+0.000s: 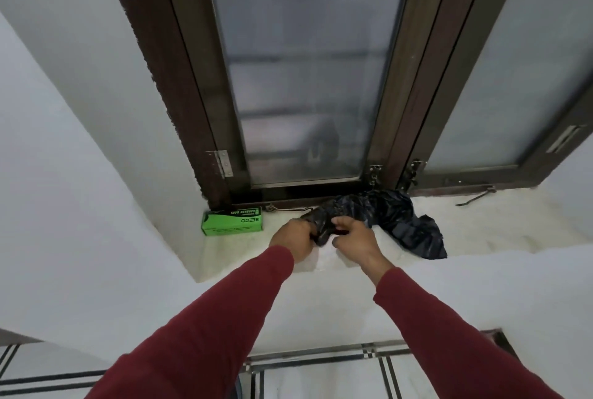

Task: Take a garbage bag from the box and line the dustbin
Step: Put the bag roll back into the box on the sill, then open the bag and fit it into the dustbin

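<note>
— Where did the garbage bag lie?

— On the window sill, its length trailing right and far from my grip. My left hand and right hand were side by side, both pinching its bunched left end.

— And the box?

— Left of my left hand, against the frame. No dustbin in view. The bag's mouth, I judged, sat at my fingers, though the folds hid it.
</note>
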Action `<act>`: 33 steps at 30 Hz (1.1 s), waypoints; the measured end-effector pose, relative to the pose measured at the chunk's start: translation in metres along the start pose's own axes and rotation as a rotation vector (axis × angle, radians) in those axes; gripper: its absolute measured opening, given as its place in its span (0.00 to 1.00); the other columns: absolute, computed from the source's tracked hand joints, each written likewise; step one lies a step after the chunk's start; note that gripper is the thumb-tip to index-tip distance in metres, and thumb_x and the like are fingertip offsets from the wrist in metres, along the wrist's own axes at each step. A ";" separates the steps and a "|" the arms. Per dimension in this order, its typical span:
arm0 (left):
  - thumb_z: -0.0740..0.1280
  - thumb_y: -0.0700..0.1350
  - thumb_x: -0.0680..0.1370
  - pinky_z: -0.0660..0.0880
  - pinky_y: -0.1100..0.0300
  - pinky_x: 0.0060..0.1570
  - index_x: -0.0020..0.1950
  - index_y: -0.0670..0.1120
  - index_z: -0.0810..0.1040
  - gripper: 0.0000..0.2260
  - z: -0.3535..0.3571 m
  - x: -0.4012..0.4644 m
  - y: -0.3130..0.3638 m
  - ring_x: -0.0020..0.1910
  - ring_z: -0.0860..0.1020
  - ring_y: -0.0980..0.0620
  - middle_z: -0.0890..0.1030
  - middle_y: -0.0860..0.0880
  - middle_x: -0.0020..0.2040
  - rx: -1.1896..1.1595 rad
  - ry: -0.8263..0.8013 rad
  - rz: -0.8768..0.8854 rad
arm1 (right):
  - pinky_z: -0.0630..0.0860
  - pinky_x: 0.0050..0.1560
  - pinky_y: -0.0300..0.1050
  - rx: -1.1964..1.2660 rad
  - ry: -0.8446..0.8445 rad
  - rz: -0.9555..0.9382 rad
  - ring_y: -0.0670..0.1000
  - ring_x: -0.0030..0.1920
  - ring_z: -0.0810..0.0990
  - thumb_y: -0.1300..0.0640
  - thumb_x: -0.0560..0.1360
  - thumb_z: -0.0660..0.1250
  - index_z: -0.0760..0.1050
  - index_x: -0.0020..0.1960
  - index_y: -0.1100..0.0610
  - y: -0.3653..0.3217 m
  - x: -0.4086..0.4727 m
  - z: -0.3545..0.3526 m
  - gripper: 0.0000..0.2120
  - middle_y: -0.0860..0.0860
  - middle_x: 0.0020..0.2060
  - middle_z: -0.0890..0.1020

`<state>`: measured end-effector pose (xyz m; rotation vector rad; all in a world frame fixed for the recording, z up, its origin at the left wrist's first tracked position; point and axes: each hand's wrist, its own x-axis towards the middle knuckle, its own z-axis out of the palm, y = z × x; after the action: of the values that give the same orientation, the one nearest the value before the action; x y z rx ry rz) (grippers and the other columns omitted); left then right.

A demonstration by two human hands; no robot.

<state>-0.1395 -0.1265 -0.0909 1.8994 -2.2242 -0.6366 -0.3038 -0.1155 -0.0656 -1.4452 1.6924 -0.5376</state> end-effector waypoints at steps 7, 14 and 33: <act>0.60 0.42 0.85 0.72 0.54 0.58 0.65 0.48 0.78 0.11 -0.068 0.005 0.039 0.56 0.74 0.47 0.77 0.45 0.55 -0.169 0.226 0.314 | 0.76 0.59 0.50 -0.204 0.166 -0.185 0.57 0.61 0.76 0.49 0.72 0.75 0.75 0.66 0.46 -0.002 0.000 -0.030 0.24 0.53 0.61 0.76; 0.76 0.48 0.77 0.81 0.58 0.45 0.50 0.46 0.82 0.08 -0.141 -0.008 0.085 0.46 0.83 0.50 0.85 0.49 0.45 -1.227 0.400 -0.015 | 0.80 0.54 0.46 0.398 0.123 -0.184 0.53 0.52 0.86 0.54 0.79 0.71 0.81 0.53 0.49 -0.020 -0.051 -0.071 0.03 0.50 0.47 0.88; 0.75 0.40 0.77 0.83 0.57 0.51 0.51 0.44 0.85 0.04 -0.103 -0.199 0.038 0.47 0.86 0.49 0.87 0.42 0.54 -1.265 -0.012 -0.042 | 0.81 0.59 0.50 0.689 -0.179 0.023 0.57 0.56 0.86 0.62 0.76 0.74 0.81 0.63 0.61 -0.053 -0.270 0.022 0.16 0.58 0.55 0.87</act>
<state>-0.0977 0.0479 0.0489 1.1994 -1.1508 -1.5348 -0.2551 0.1317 0.0466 -0.9357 1.2054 -0.8485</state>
